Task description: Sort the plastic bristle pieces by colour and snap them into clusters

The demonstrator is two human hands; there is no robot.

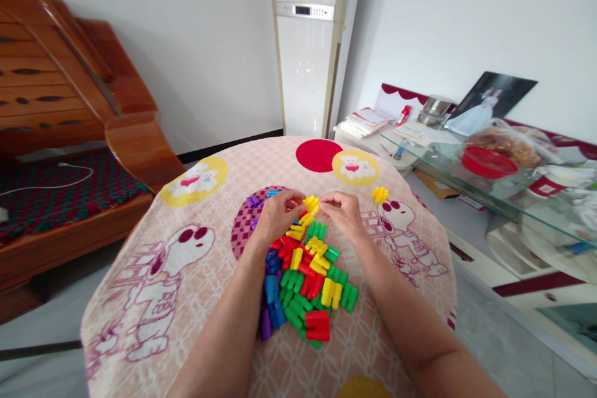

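Observation:
Over the far side of a heap of plastic building blocks, my left hand (278, 212) is closed on a yellow building block (310, 204). Thumb and fingers of my right hand (344, 211) are pinched together at the right edge of that same block. The heap beneath my hands and between my forearms mixes red blocks (318, 326), green blocks (349, 297), yellow blocks (331, 293) and blue blocks (271, 289). Purple blocks (266, 323) lie along its left side, partly hidden by my left arm. Apart from the heap, a yellow block (380, 194) lies right of my right hand.
A patterned cloth covers the round table (196, 298). To the left stands a wooden bench (69, 106); a tall white cabinet-like unit (305, 62) is behind the table. On the right, a glass shelf (448, 165) carries a red bowl (489, 163), papers and a photo (489, 99).

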